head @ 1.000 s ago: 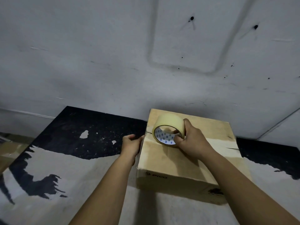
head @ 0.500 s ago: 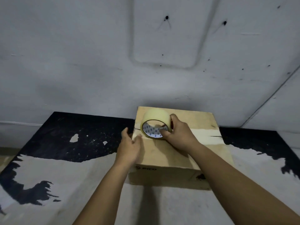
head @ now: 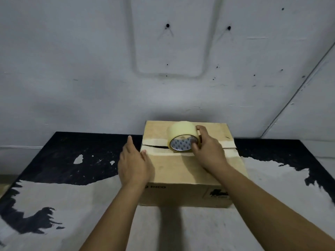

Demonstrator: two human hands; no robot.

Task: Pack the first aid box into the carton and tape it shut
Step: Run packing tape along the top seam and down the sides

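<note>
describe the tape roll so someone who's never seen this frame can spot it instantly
Find the brown carton on the black-and-white worn tabletop against the grey wall. On its top, standing on edge over the flap seam, is the tape roll, gripped by the right hand. It is the only round thing there: pale yellow, with a blue-printed white core.

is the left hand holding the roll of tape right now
No, the right hand grips the tape roll on the carton, while the left hand lies flat at its left edge.
</note>
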